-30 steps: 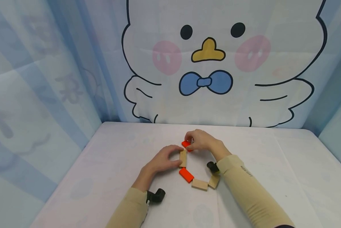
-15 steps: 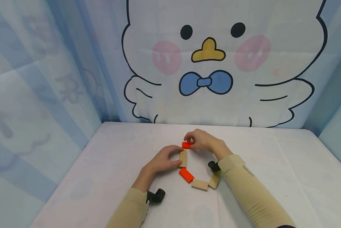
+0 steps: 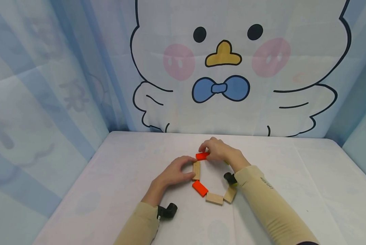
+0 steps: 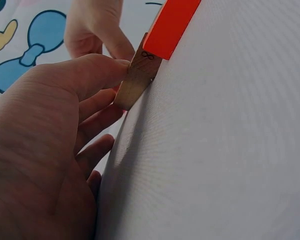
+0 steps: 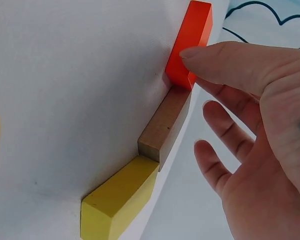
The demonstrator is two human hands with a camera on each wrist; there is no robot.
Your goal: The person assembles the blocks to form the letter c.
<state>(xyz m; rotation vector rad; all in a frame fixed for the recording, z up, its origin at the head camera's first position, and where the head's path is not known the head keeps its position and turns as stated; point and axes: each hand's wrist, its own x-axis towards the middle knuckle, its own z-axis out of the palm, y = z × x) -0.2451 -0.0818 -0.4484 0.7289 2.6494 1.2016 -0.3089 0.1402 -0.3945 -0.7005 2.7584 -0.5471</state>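
Observation:
My left hand [image 3: 175, 172] holds an upright-lying plain wooden block [image 3: 196, 170] between thumb and forefinger. The left wrist view shows a dark mark on that wooden block [image 4: 136, 82]. At the far end of the ring, my right hand [image 3: 218, 150] pinches a red block [image 3: 202, 156]; the thumb presses on the red block [image 5: 196, 25] in the right wrist view. Beyond its end come a brown wooden block [image 5: 166, 122] and a yellow block [image 5: 121, 192], mostly hidden behind my right hand and wrist in the head view.
The near side of the ring has a red block [image 3: 199, 188] and two plain wooden blocks, one wooden block [image 3: 214, 198] flat in front and another wooden block [image 3: 230, 194] angled to its right. A white-clothed table [image 3: 109, 177] lies under everything; a printed curtain [image 3: 219, 115] hangs behind.
The red block in my right hand has turned from a slant to nearly crosswise and slid slightly right. My left hand has stayed on its wooden block.

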